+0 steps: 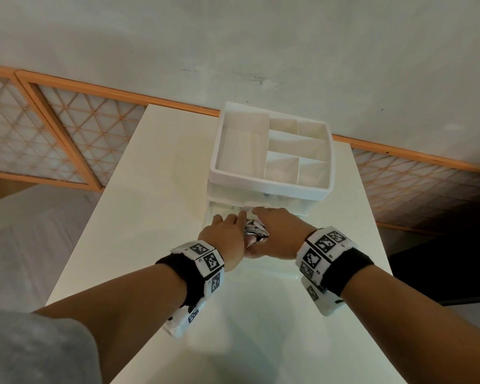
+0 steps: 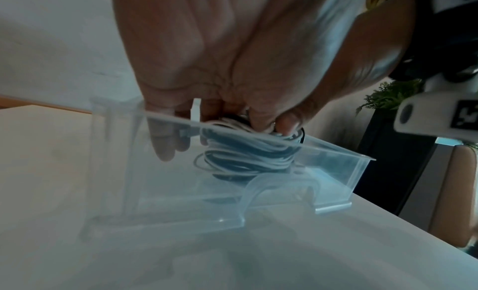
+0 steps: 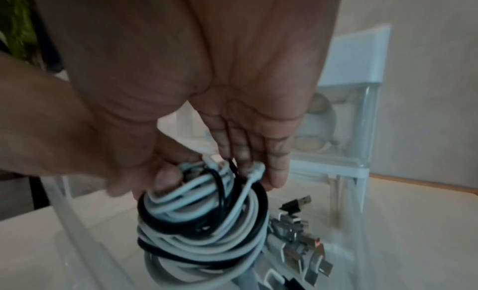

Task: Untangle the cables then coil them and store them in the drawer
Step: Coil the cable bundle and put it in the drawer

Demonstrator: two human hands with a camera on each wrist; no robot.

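Both hands at pulled-out clear drawer (image 2: 336, 172), coiled cables (image 3: 201, 223) between them.
Left hand (image 1: 225, 239) and right hand (image 1: 277, 234) each grip the black-and-white bundle, inside the drawer; organiser (image 1: 272, 151) at 12 o'clock on worktop (image 1: 139, 217); loose plugs (image 3: 300, 243) at 3 o'clock of the coil.

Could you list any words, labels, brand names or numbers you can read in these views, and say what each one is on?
No readable words, brands or numbers.
Left wristband: black-and-white square code markers; tiny characters beside them too small to read.
Right wristband: the same kind of markers, small print unreadable.
Cable bundle, clear drawer and white organiser: no text visible.
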